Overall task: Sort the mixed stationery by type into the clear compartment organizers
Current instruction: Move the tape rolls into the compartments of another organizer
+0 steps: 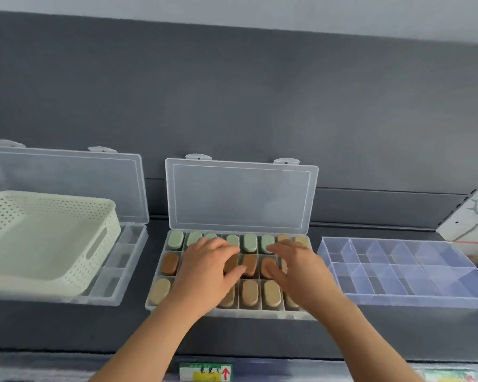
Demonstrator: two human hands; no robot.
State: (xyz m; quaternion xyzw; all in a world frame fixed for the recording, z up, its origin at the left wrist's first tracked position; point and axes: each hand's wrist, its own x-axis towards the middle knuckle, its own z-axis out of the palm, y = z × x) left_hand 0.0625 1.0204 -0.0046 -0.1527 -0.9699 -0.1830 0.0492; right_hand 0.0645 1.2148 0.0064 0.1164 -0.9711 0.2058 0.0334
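A basket [39, 244] sits on the left organizer [122, 271]; the eraser-filled organizer [160, 304] lies between it and another [398, 296].

1. The middle organizer [260, 312] is clear, frosted white.
2. Its far row holds pale green erasers [175, 240], with tan ones at the right end.
3. Its middle row holds reddish-brown erasers [169, 263]; the near row holds tan erasers [159, 291].
4. The basket [53, 195] on the left is pale creamy green, its walls patterned with small round holes.
5. The right organizer [398, 299] is clear with a blue-violet tint.
6. The table [66, 326] is dark grey.
7. The small box [202, 376] at the near edge is green and yellow, with a red arrow [225, 373] on white.
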